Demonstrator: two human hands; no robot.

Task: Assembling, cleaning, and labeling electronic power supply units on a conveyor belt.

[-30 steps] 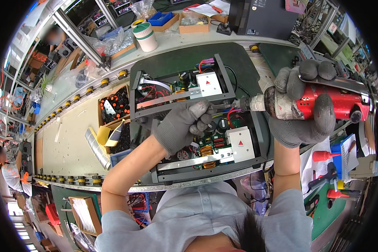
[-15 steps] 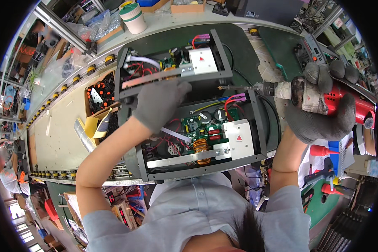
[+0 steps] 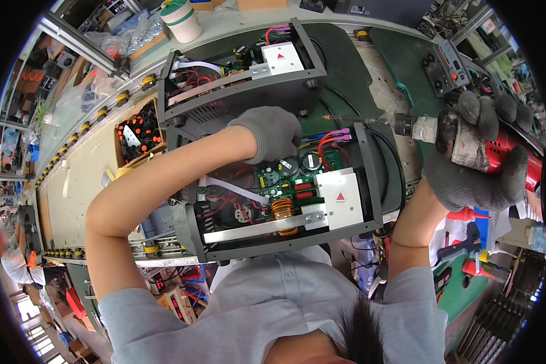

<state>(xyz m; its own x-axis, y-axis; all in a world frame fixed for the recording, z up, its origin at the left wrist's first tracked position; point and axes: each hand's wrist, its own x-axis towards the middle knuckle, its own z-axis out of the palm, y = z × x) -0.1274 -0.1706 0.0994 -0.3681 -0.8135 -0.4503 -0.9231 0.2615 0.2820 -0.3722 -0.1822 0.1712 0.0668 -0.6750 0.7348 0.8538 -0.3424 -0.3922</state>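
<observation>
My left hand (image 3: 277, 133), in a grey glove, is closed with fingers curled down at the far edge of the near electronics chassis (image 3: 273, 242). The fingertips are hidden, so what they pinch cannot be seen. Beside them run a yellow-green wire and red wires with purple terminals (image 3: 341, 132). Inside that open chassis are a green circuit board (image 3: 270, 179), a copper coil (image 3: 283, 216) and a white plate (image 3: 340, 197). My gloved right hand (image 3: 476, 176) grips a red power screwdriver (image 3: 497, 148), its long bit (image 3: 352, 119) pointing left, clear of the chassis.
A second open chassis (image 3: 249, 102) stands behind, its vented side toward me. To the left, a cardboard box (image 3: 141, 132) holds black parts with orange tips. A control unit (image 3: 446, 70) sits at the back right; a white bucket (image 3: 181, 21) stands at the back. Red bottles (image 3: 467, 214) lie lower right.
My left hand has moved right, from the far chassis's near edge to the near chassis's far edge. The far chassis sits farther back, showing more of its vented side. The screwdriver stays in my right hand.
</observation>
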